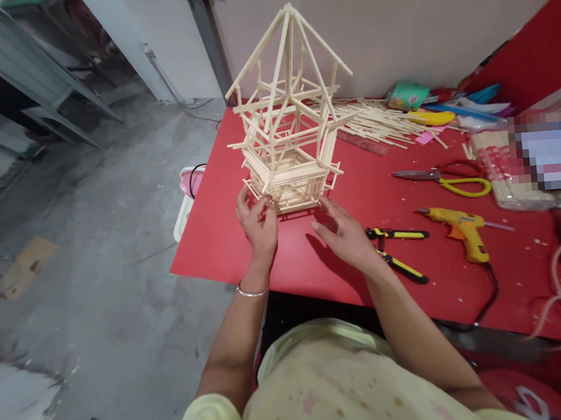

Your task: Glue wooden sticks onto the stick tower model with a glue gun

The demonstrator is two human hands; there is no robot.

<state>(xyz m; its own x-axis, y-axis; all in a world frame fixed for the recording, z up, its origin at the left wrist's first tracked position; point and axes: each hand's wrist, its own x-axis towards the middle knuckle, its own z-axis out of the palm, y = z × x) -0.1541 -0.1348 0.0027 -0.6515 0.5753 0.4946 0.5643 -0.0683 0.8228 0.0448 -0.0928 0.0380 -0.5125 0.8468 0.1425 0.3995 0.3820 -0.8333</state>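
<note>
A pavilion-like model made of thin wooden sticks stands upright on the red table, with a pointed roof frame over a many-sided base. My left hand is at the base's lower left corner, its thumb and fingers closed about the edge sticks. At the lower right corner, my right hand has its fingertips at or against the base. Its thumb is held apart, and nothing lies between thumb and fingers. Just right of that hand are yellow-and-black pliers, partly hidden behind the wrist.
Loose sticks lie behind the model by the wall. To the right are scissors, a yellow glue gun with its cord, and a plastic pack of sticks. The red table's left edge is close to the model.
</note>
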